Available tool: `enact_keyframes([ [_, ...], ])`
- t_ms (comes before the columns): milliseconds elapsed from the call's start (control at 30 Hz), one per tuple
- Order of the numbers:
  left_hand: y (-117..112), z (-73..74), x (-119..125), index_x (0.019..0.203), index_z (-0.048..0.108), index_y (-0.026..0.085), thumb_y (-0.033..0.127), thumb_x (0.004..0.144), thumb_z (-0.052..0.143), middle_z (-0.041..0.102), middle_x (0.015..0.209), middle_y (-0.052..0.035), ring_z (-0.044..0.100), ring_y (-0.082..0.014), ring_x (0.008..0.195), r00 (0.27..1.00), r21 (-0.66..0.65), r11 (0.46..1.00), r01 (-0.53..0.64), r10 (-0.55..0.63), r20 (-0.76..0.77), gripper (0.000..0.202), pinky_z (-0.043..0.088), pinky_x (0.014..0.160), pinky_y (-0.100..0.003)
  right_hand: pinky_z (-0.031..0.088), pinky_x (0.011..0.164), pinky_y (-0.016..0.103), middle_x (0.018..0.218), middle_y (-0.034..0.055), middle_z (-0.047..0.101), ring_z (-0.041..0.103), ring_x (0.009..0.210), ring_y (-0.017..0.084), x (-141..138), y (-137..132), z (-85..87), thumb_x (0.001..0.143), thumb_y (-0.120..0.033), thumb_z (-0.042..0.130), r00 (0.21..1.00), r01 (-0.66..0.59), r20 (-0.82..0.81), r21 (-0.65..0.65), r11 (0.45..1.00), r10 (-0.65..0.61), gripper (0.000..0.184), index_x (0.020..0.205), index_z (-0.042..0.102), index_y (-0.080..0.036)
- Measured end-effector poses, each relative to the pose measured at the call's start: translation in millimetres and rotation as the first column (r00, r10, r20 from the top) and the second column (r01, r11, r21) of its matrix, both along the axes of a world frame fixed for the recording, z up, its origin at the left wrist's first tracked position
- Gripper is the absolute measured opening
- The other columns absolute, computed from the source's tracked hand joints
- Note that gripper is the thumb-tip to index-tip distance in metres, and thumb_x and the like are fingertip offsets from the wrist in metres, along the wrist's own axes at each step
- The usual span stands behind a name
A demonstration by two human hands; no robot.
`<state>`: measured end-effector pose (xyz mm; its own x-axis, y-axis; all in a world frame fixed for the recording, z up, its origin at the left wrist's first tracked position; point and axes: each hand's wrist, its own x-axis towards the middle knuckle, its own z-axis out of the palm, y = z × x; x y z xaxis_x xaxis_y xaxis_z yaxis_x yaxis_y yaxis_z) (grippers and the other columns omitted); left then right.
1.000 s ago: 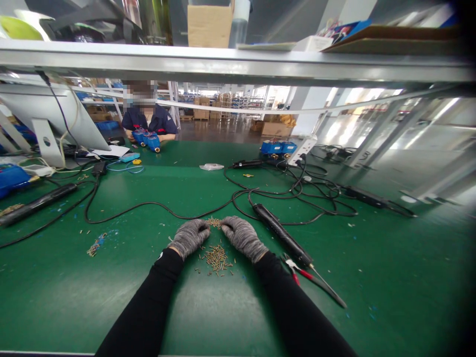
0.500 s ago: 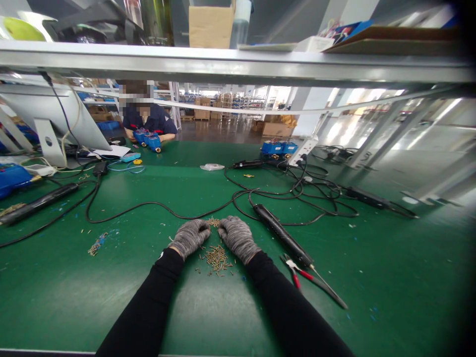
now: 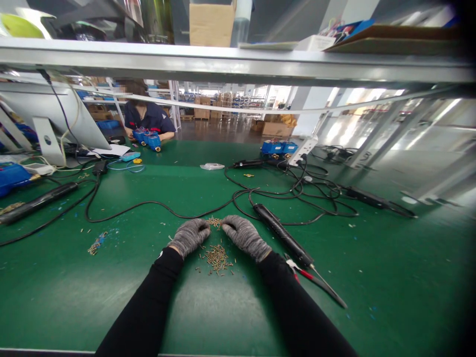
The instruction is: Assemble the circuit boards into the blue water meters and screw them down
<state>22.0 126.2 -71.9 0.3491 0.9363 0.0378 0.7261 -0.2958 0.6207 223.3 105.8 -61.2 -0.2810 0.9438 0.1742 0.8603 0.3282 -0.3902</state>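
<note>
Both my hands wear grey knit gloves and rest on the green table top point(image 3: 223, 317). My left hand point(image 3: 189, 236) is curled, fingertips at a small cluster of brass screws point(image 3: 214, 222). My right hand point(image 3: 243, 236) is curled too, its fingertips meeting the same cluster from the right. What the fingers pinch is too small to make out. A larger pile of brass screws point(image 3: 216, 257) lies between my wrists. A black electric screwdriver point(image 3: 282, 234) lies just right of my right hand.
Red-handled pliers point(image 3: 310, 279) lie by my right forearm. Black cables point(image 3: 297, 193) loop across the middle. Another black screwdriver point(image 3: 37, 202) and a monitor point(image 3: 48, 119) stand at left. Blue devices point(image 3: 278, 147) and a power strip point(image 3: 303, 149) sit behind. A person point(image 3: 147, 119) works across the table.
My right hand shifted slightly left and then back right beside the small screw cluster. My left hand has stayed in place.
</note>
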Motion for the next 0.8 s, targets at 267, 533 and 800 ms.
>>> enact_keyframes([
  [267, 0, 0.6, 1, 0.098, 0.070, 0.018, 0.033, 0.081, 0.056, 0.072, 0.091, -0.0049, 0.064, -0.0177, 0.083, 1.000, 0.007, 1.000, 0.002, -0.002, -0.005, 0.026, 0.047, 0.078, -0.026, 0.042, 0.081, 0.032, 0.093, 0.0092, 0.065, 0.057, 0.090, 0.023, -17, 7, -13.6, 0.087, -0.027, 0.054, 0.995, 0.007, 0.095, 0.016, 1.000, -0.008, 0.019, 0.094, 0.071, -0.020],
  [533, -1, 1.6, 0, 0.098, 0.070, 0.018, 0.034, 0.081, 0.057, 0.071, 0.090, -0.0046, 0.063, -0.0175, 0.083, 1.000, -0.001, 1.000, -0.001, 0.001, -0.003, 0.027, 0.048, 0.076, -0.026, 0.044, 0.082, 0.028, 0.093, 0.0062, 0.067, 0.059, 0.087, 0.018, -15, 2, -4.8, 0.089, -0.026, 0.053, 1.000, 0.012, -0.008, 0.037, 0.999, -0.011, 0.016, 0.092, 0.066, -0.017],
  [800, -3, 5.2, 2, 0.095, 0.070, 0.018, 0.033, 0.082, 0.057, 0.071, 0.090, -0.0038, 0.063, -0.0163, 0.083, 1.000, -0.009, 1.000, -0.006, 0.006, 0.003, 0.025, 0.047, 0.076, -0.024, 0.041, 0.093, 0.029, 0.110, 0.0069, 0.066, 0.058, 0.100, 0.019, 2, 9, -9.7, 0.094, -0.026, 0.045, 0.994, 0.100, -0.048, 0.066, 0.993, -0.097, 0.027, 0.112, 0.063, -0.017],
])
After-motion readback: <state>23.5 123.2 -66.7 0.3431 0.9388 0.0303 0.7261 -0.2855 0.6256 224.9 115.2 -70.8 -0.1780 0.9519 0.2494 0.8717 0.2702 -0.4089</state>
